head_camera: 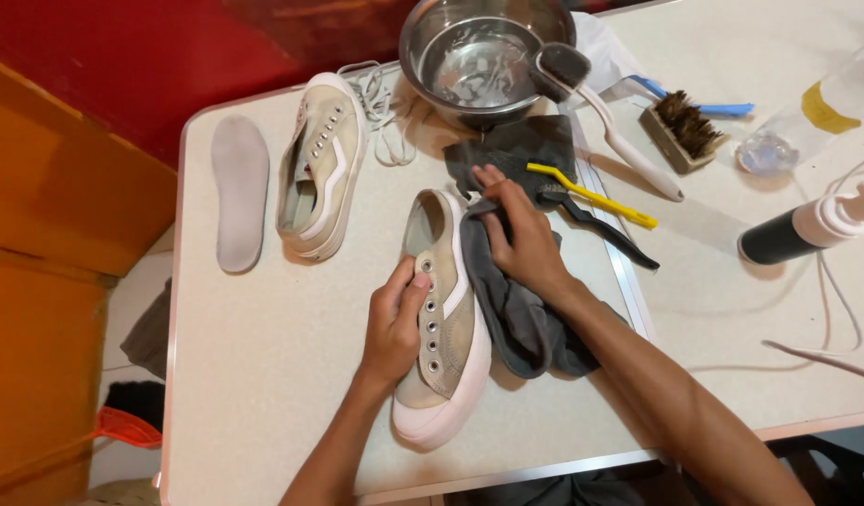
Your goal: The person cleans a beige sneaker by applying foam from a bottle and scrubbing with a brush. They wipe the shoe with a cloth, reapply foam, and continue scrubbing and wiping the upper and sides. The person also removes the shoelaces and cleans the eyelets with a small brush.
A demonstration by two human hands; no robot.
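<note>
A tan shoe (445,328) with a white sole lies on the table (263,356) right in front of the person. It runs long-ways up and down the table, with its white toe pointing toward the person and its heel pointing away, toward a metal bowl (479,56). The left hand (394,323) is curled on the shoe's lace-hole side, fingers bent, holding it steady. The right hand (521,239) is closed on a dark grey cloth (516,319) and presses it against the shoe's white side near the heel.

A second shoe (321,167) lies further away to the left, beside a loose insole (240,192) and white laces (380,98). The table top is pale and speckled. Brushes (680,126) and a dark bottle (806,230) lie on the right. The wall behind is red, with orange at the left.
</note>
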